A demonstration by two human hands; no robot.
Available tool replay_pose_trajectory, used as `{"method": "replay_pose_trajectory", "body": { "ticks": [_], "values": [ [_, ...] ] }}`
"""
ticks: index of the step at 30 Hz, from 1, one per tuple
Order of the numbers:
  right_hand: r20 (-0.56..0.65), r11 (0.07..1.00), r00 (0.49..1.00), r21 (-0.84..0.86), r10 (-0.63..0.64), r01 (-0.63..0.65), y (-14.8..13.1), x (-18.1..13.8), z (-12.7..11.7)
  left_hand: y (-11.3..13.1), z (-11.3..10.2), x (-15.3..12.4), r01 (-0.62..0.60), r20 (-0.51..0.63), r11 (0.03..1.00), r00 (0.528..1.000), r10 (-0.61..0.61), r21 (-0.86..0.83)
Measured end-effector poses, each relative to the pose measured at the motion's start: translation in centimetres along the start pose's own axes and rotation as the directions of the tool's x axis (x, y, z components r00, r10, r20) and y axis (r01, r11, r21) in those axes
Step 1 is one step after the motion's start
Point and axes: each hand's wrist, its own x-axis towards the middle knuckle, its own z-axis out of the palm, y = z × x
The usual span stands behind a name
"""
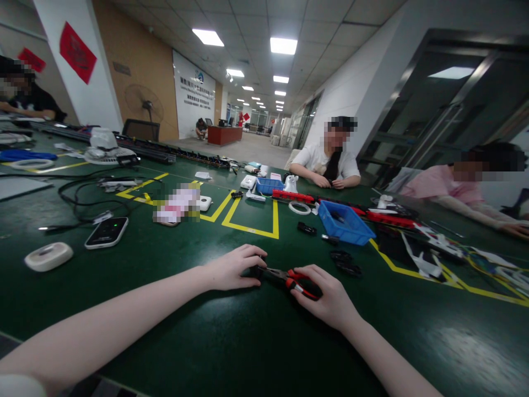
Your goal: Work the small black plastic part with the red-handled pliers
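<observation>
My right hand (pixel 326 292) is closed round the red and black handles of a pair of needle-nose pliers (pixel 291 280). Their jaws point left, toward my left hand (pixel 237 268). Fingers and thumb of my left hand are curled about a small black piece (pixel 253 271), which the plier tips meet or nearly meet. Most of that piece is hidden by the fingers, so its kind does not show. Right of the pliers, on the green table (pixel 231 342), lies a bundled black cable (pixel 345 263).
A blue bin (pixel 347 225) holding dark parts stands beyond my right hand, near a white ring (pixel 300 208). Toward the left lie a power bank (pixel 106 232), a white oval device (pixel 48 256) and a phone (pixel 176 207). Co-workers sit across the table and at both sides.
</observation>
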Motion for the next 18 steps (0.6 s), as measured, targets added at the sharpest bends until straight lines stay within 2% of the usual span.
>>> {"method": "replay_pose_trajectory", "body": {
  "ticks": [6,11,18],
  "values": [
    [-0.061,0.996,0.997,-0.074,-0.055,0.051,0.22,-0.02,-0.01,0.10,-0.18,0.07,0.010,0.040,1.000,0.999,-0.011,0.022],
    [-0.120,0.989,0.989,-0.126,-0.090,0.075,0.07,-0.06,-0.04,0.08,-0.19,0.13,0.009,0.030,1.000,0.999,-0.010,0.003],
    [-0.068,0.996,0.996,-0.065,-0.064,0.060,-0.18,-0.08,-0.13,0.11,-0.25,0.08,-0.005,0.024,1.000,1.000,0.005,0.000]
  ]
}}
